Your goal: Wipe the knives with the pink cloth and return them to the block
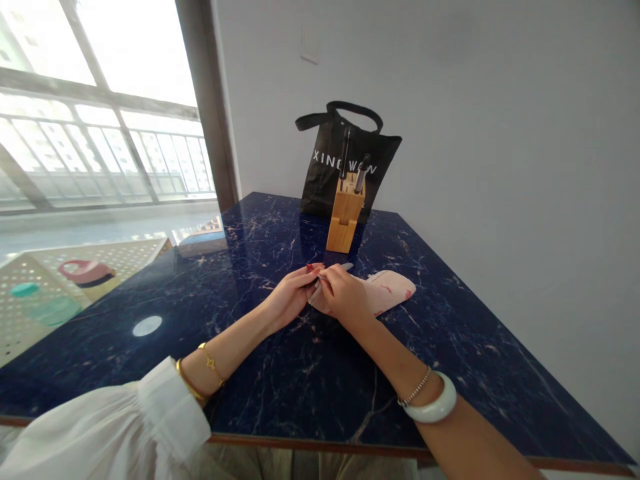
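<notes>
My left hand (294, 293) and my right hand (346, 293) meet over the middle of the table, their fingertips almost touching. The left one is closed, with its thumb and fingers pressed together near the right fingertips. Thumb and fingers of the right hand are pinched; what lies between them is too small to make out. A pale pink cloth (393, 291) with red marks lies beneath and beside the right hand, one edge reaching toward the left fingers. Just behind the right knuckles shows the grey tip of a flat piece (348, 266), perhaps a knife blade; the rest is hidden.
Beyond the hands stands a wooden knife block (343, 230) holding dark-handled knives. Behind it, a black tote bag (320, 187) leans at the wall. A white round spot (147, 326) shows on the dark blue marbled table (300, 387). Left is a perforated cream surface (135, 257) with bottles.
</notes>
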A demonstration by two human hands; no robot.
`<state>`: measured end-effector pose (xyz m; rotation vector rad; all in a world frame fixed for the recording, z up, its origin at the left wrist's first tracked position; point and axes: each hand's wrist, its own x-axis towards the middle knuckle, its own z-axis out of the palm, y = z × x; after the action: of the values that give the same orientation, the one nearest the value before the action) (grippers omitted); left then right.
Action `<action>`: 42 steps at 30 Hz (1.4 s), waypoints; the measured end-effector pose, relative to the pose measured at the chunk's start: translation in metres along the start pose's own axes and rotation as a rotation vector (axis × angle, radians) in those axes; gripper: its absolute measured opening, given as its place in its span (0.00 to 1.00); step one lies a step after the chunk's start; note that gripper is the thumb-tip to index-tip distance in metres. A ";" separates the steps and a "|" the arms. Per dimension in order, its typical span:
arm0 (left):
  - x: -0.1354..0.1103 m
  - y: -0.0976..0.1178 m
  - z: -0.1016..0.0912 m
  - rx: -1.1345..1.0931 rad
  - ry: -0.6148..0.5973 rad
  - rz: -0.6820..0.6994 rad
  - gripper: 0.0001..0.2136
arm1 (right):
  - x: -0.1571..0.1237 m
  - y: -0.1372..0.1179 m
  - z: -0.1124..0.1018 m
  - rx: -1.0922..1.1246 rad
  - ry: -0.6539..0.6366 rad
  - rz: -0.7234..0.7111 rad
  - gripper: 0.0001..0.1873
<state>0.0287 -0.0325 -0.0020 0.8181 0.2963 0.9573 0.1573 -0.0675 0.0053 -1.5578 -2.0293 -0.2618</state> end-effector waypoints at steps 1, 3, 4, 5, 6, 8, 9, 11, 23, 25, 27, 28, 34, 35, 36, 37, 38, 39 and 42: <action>0.001 -0.001 -0.002 0.023 -0.004 0.006 0.11 | 0.001 0.005 0.001 -0.006 -0.004 0.024 0.13; 0.004 -0.002 -0.007 0.055 0.031 0.015 0.14 | 0.002 0.013 0.002 -0.002 -0.008 0.064 0.13; 0.005 -0.001 -0.010 0.066 0.061 0.031 0.15 | 0.003 0.017 0.003 0.006 -0.004 0.082 0.12; 0.006 0.000 -0.012 0.080 0.087 0.054 0.15 | 0.003 0.020 0.004 0.016 0.002 0.099 0.12; 0.008 0.002 -0.013 0.098 0.103 0.084 0.15 | 0.003 0.023 0.005 0.030 0.010 0.114 0.12; 0.009 0.007 -0.015 0.163 0.114 0.165 0.14 | 0.002 0.024 0.006 0.062 0.021 0.126 0.11; 0.009 0.010 -0.015 0.219 0.118 0.216 0.14 | 0.001 0.024 0.006 0.079 0.021 0.119 0.10; 0.006 0.018 -0.013 0.383 0.130 0.338 0.15 | -0.001 0.020 0.005 0.118 0.017 0.088 0.10; -0.026 0.023 0.022 1.100 -0.095 0.643 0.22 | 0.019 0.000 -0.018 -0.282 0.111 -0.032 0.15; -0.027 0.023 0.024 1.130 -0.130 0.646 0.25 | 0.021 0.003 -0.025 -0.307 0.104 -0.055 0.09; -0.026 0.023 0.022 1.204 -0.189 0.641 0.29 | 0.022 0.008 -0.036 -0.306 0.119 -0.094 0.08; -0.024 0.023 0.020 1.261 -0.212 0.639 0.30 | 0.022 0.011 -0.044 -0.285 0.136 -0.113 0.08; 0.002 0.007 -0.021 1.525 -0.005 0.537 0.22 | 0.046 0.045 -0.111 0.075 0.527 -0.017 0.12; 0.006 0.004 -0.027 1.536 0.036 0.515 0.19 | 0.055 0.052 -0.121 0.123 0.594 0.023 0.12; 0.009 0.002 -0.032 1.542 0.061 0.505 0.18 | 0.065 0.059 -0.129 0.170 0.642 0.063 0.12; 0.011 0.001 -0.036 1.544 0.073 0.499 0.17 | 0.074 0.065 -0.135 0.221 0.655 0.095 0.13; 0.012 0.000 -0.038 1.545 0.074 0.501 0.16 | 0.084 0.072 -0.139 0.272 0.639 0.118 0.13; 0.012 0.000 -0.038 1.544 0.067 0.504 0.15 | 0.093 0.078 -0.141 0.322 0.613 0.134 0.13; 0.009 0.001 -0.036 1.540 0.039 0.507 0.14 | 0.114 0.091 -0.138 0.453 0.538 0.160 0.15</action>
<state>0.0133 -0.0072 -0.0248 2.3551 0.9293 1.1277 0.2669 -0.0111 0.1637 -1.1951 -1.4162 -0.1262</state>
